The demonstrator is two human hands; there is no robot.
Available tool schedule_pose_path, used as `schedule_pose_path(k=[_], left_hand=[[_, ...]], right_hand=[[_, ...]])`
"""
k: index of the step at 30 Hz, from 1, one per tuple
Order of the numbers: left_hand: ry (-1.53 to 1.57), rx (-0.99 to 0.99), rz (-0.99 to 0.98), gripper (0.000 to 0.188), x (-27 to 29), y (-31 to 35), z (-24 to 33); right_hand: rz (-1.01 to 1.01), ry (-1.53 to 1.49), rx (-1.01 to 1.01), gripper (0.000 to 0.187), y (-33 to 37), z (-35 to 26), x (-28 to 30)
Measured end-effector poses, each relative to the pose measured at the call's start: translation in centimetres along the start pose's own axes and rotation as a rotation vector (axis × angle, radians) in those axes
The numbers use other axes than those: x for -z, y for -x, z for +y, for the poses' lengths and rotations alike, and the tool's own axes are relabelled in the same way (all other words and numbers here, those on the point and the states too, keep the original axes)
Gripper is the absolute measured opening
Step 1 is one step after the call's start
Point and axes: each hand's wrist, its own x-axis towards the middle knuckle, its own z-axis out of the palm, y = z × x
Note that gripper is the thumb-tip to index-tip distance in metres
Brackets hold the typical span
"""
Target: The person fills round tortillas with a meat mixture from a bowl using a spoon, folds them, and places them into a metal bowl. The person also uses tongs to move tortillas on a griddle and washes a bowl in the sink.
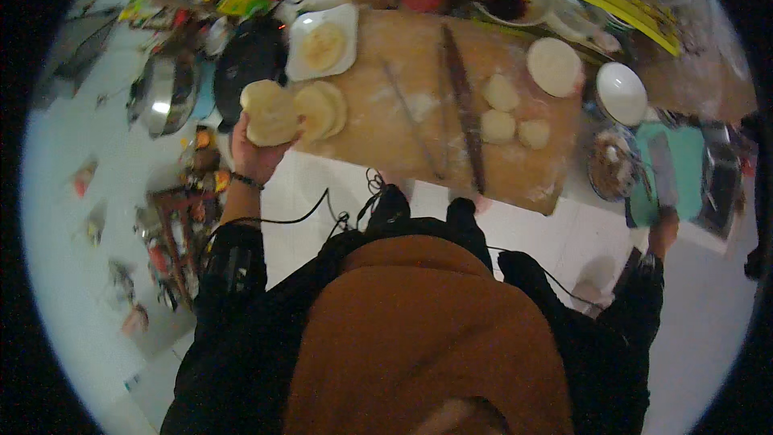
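Observation:
At the left end of the wooden board, my left hand (256,157) is closed on a pale flatbread (270,111), held up from below; whether it is one or several stacked cannot be told. Right beside it, more round flatbreads (322,110) lie overlapping on the board's edge. Far to the right, my right hand (664,232) is wrapped round the handle of a cleaver (662,167). Its broad blade lies over a green cutting board (642,208). A bowl of brownish filling (610,163) stands just left of that cutting board.
On the floured wooden board (386,145) lie a dark rolling pin (461,105), a thin stick (411,117), several dough pieces (499,125) and a rolled dough round (554,66). A square white plate (348,60) with a flatbread, a black pan (248,56) and a white bowl (621,93) surround it.

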Motion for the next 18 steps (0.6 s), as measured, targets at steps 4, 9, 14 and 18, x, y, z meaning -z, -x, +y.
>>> schedule_pose_path(k=[4, 9, 14, 18], left_hand=[[0.205, 0.062, -0.095, 0.07, -1.7, 2.8, 0.8], [0.208, 0.093, -0.205, 0.068, -1.1, 2.9, 0.0], [-0.152, 0.16, -0.084, 0.065, 0.8, 0.6, -4.1], [-1.018, -0.021, -0.128, 0.057, 1.2, -2.9, -7.7]], right_hand=[[-0.143, -0.417, -0.19, 0.049, 2.4, -4.3, 3.4], [-0.149, 0.022, -0.339, 0.046, 7.0, -4.7, 9.2], [0.209, -0.368, -0.41, 0.042, 19.8, -5.1, 6.8], [0.109, -1.683, -0.586, 0.025, 30.7, -15.1, 6.7]])
